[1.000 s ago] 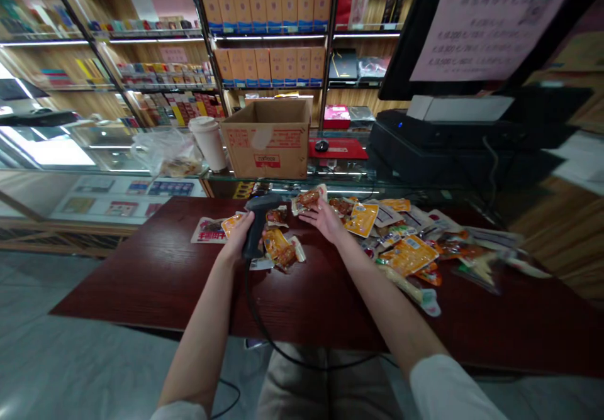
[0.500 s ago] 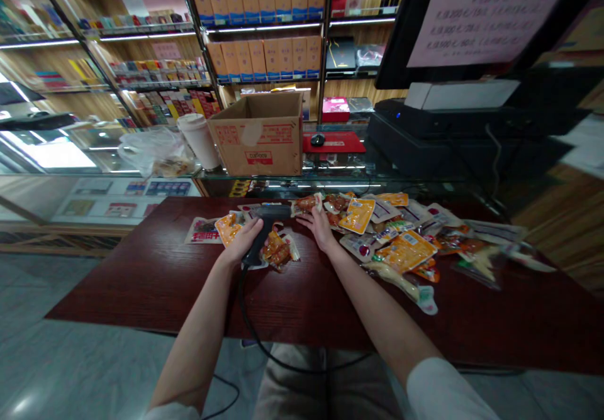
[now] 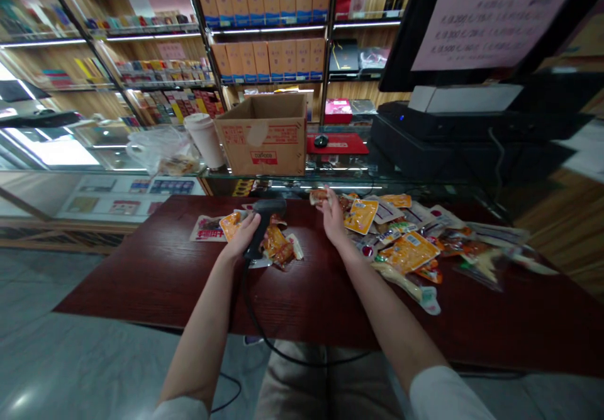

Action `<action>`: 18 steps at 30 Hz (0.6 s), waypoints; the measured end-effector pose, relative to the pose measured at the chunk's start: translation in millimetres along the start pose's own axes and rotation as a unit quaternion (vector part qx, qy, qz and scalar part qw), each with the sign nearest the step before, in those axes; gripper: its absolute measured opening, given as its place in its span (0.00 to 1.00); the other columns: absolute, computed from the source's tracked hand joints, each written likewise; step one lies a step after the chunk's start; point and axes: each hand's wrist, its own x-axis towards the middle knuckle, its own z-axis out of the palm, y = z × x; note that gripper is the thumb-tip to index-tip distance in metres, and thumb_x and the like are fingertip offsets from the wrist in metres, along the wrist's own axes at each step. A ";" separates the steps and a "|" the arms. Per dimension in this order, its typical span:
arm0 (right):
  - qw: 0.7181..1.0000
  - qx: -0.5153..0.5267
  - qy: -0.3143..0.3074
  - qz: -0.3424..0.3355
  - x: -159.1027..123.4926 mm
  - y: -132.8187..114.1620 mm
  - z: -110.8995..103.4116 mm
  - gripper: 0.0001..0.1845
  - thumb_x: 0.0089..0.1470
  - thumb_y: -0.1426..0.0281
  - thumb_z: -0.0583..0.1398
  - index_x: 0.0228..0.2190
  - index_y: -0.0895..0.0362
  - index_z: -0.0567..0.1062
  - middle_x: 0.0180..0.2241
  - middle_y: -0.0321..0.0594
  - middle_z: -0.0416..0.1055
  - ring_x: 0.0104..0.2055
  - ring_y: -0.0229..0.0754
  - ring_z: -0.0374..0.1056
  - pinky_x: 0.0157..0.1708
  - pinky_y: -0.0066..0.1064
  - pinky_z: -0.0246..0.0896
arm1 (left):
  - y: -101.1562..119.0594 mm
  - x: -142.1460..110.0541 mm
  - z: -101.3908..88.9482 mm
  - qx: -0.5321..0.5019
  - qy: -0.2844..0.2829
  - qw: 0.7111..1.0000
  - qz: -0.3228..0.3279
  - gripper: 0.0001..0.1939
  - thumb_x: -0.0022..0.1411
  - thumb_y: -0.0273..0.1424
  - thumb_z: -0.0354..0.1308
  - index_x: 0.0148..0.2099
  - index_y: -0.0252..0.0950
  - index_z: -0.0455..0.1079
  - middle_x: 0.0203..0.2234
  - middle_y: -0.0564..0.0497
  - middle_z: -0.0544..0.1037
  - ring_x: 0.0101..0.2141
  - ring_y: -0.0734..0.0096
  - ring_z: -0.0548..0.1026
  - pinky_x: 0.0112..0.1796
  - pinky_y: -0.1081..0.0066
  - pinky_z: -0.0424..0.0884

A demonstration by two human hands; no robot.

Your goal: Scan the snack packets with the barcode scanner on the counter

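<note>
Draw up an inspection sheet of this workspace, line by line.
surface: dark red wooden table, wood grain showing.
job's things: barcode scanner; snack packet.
clutter: loose snack packets heaped right of the hands, a few more around the scanner.
grips: left hand closed round the scanner handle; right hand pinching the packet by its fingertips.
cables: black cable runs from the scanner over the table's near edge.
surroundings: glass counter behind, bearing a cardboard box, paper cup and plastic bag; shelves of boxes beyond.
</note>
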 end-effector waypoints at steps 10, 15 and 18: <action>0.843 -0.536 -0.035 -0.001 5.2 1.4 -89.9 0.28 0.58 0.76 0.49 0.58 0.58 0.71 0.60 0.55 0.63 0.63 0.56 0.59 0.60 0.48 0.57 | 11.3 -1.0 -33.8 -0.048 0.146 0.988 0.014 0.22 0.61 0.49 0.61 0.43 0.34 0.67 0.18 0.55 0.73 0.14 0.75 0.69 0.16 0.77 0.64; 0.810 -0.571 -0.117 0.068 18.9 1.5 -99.9 0.34 0.56 0.53 0.60 0.58 0.57 0.71 0.63 0.58 0.61 0.66 0.65 0.55 0.62 0.59 0.48 | 9.9 1.8 -35.4 -0.054 0.154 0.987 0.010 0.19 0.62 0.45 0.61 0.42 0.34 0.67 0.19 0.54 0.73 0.14 0.76 0.69 0.16 0.77 0.64; 0.836 -0.543 -0.075 0.031 39.1 -11.5 -67.0 0.27 0.61 0.54 0.56 0.54 0.58 0.74 0.62 0.56 0.63 0.67 0.64 0.53 0.63 0.63 0.43 | 8.6 2.6 -37.3 -0.065 0.153 0.986 0.013 0.19 0.61 0.45 0.62 0.42 0.33 0.68 0.20 0.54 0.74 0.15 0.75 0.70 0.16 0.77 0.65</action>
